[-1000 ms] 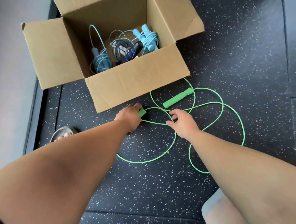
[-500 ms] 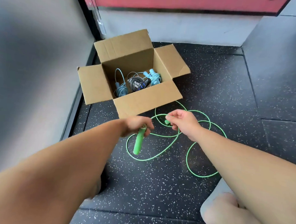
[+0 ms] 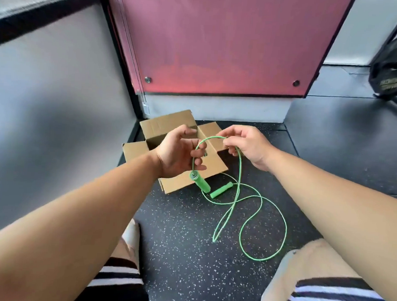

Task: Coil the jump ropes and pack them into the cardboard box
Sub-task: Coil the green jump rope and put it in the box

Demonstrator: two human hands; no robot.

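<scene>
A green jump rope [image 3: 238, 175] is lifted in front of me above the open cardboard box [image 3: 182, 179]. My left hand [image 3: 181, 151] holds the cord just above one green handle [image 3: 200, 182], which hangs below the fingers. My right hand [image 3: 244, 143] pinches the cord further along, so a short arc runs between the hands. The rest of the cord trails down in loose loops on the dark speckled floor. The second green handle [image 3: 220, 190] lies on the floor beside the box. My hands hide the inside of the box.
The box stands in a corner, against a grey wall [image 3: 45, 119] on the left and a red panel [image 3: 221, 48] behind. A black weight plate [image 3: 392, 68] leans at the far right. My knees [image 3: 306, 271] are at the bottom of the view.
Both hands rose from the floor with the green rope, and my view tilted up. One handle now hangs from my left hand, and the cord's loops have partly pulled off the floor.
</scene>
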